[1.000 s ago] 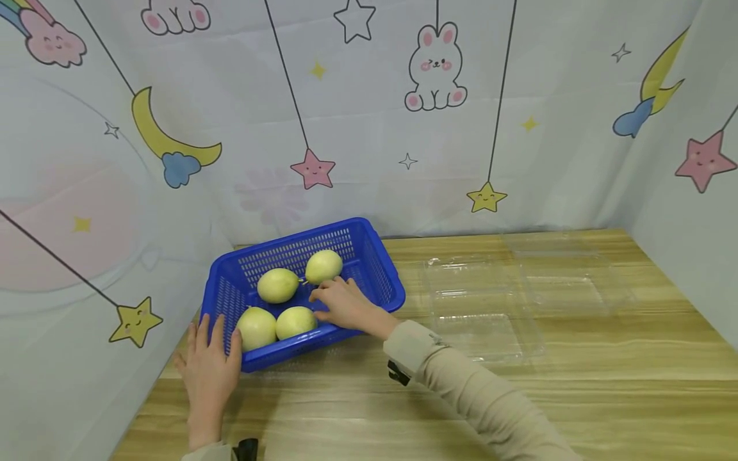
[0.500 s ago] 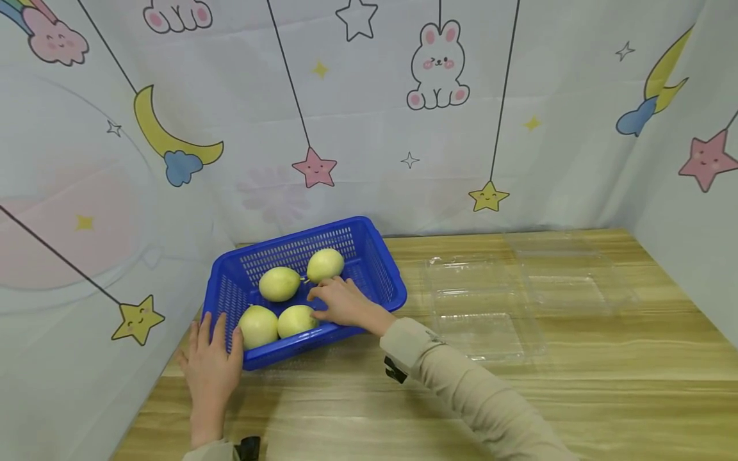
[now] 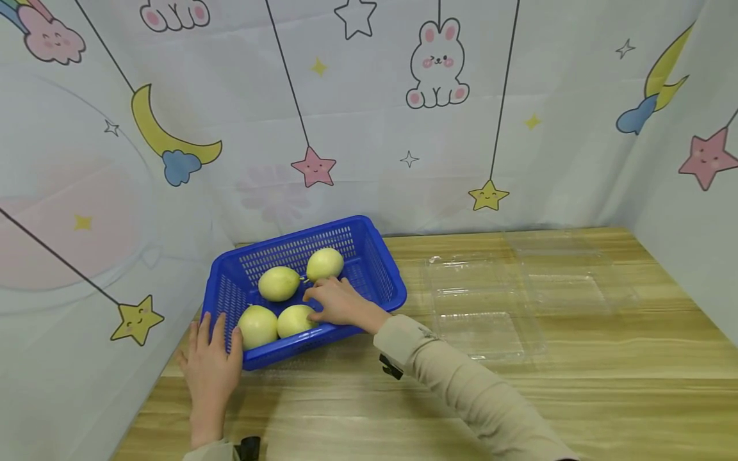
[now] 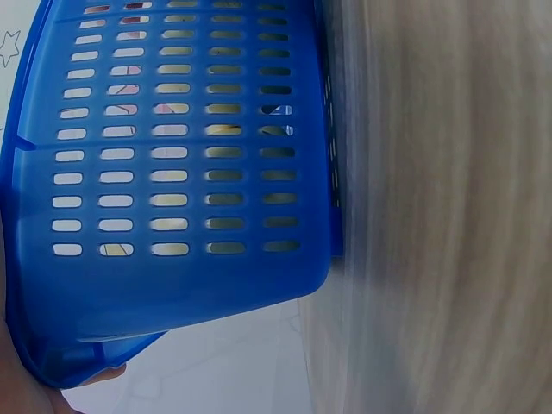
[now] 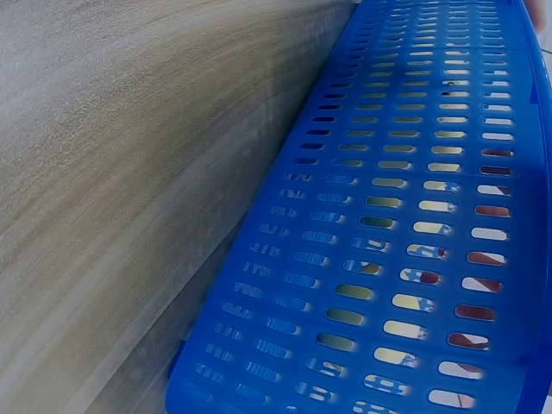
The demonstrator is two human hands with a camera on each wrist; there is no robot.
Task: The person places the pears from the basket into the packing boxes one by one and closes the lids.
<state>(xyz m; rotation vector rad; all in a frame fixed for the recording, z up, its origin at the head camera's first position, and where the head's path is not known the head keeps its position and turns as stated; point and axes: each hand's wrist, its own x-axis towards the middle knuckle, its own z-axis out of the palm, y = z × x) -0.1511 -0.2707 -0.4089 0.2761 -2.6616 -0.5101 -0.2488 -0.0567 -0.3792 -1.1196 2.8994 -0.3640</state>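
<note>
Several pale yellow pears lie in a blue slotted basket (image 3: 363, 272). My left hand (image 3: 212, 371) rests at its left front corner, fingers spread along the rim; in the left wrist view part of the hand (image 4: 21, 379) shows beside the corner. My right hand (image 3: 340, 302) reaches over the front rim with loosely bent fingers. Its thumb overlaps the right end of the front right pear (image 3: 294, 321), the fingertips just above that pear. Left of it sits another pear (image 3: 257, 328). Behind lie a third pear (image 3: 279, 284) and a back right pear (image 3: 325, 264).
Two clear plastic containers, a nearer one (image 3: 478, 336) and one farther right (image 3: 562, 289), stand open on the wooden table (image 3: 357, 410) right of the basket. A printed white curtain (image 3: 369, 128) hangs close behind the basket and along both sides.
My right hand has shifted slightly left, its thumb reaching farther over the front right pear. The left hand, basket and pears have kept their places.
</note>
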